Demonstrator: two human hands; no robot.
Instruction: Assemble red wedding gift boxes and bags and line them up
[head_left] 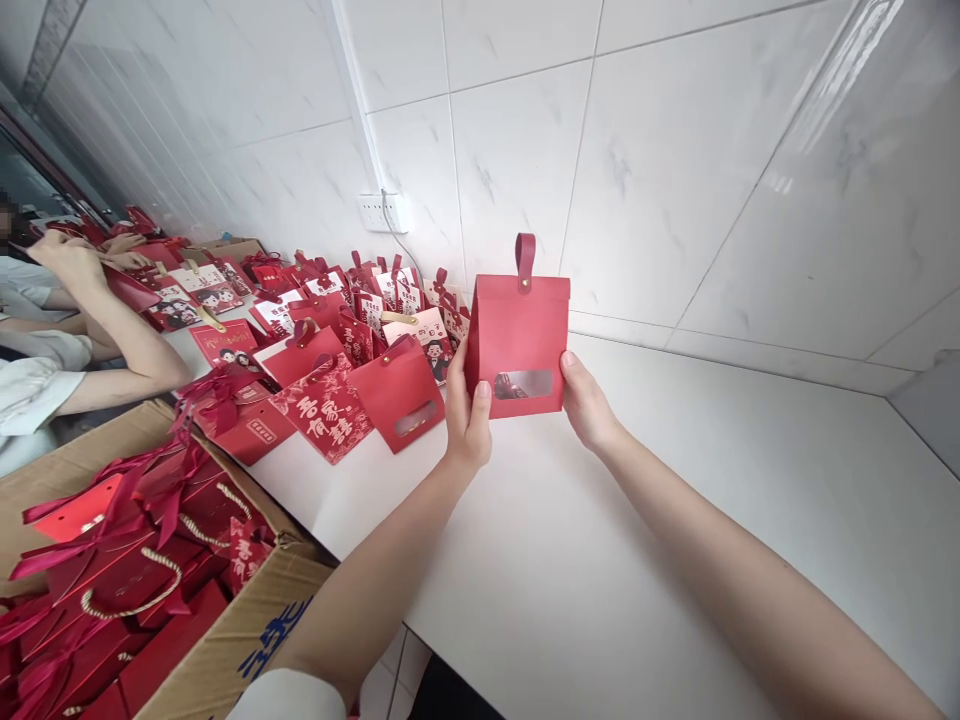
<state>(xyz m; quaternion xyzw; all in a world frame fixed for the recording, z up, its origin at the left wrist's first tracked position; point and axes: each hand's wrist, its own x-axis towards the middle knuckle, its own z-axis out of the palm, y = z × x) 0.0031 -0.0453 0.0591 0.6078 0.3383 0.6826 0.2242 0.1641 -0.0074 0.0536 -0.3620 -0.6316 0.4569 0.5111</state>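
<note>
I hold a red gift box (517,335) upright above the white counter (675,520), near the tiled wall. It has a strap loop on top and a small clear window low on its front. My left hand (466,410) grips its left edge with the thumb on the front. My right hand (586,400) grips its right edge from behind. Both hands are closed on the box.
Several red gift boxes and bags (330,350) crowd the counter to the left. A cardboard carton (247,620) full of red bags with ribbons stands at lower left. Another person's arms (97,330) work at far left. A wall socket (382,212) with a cable is behind.
</note>
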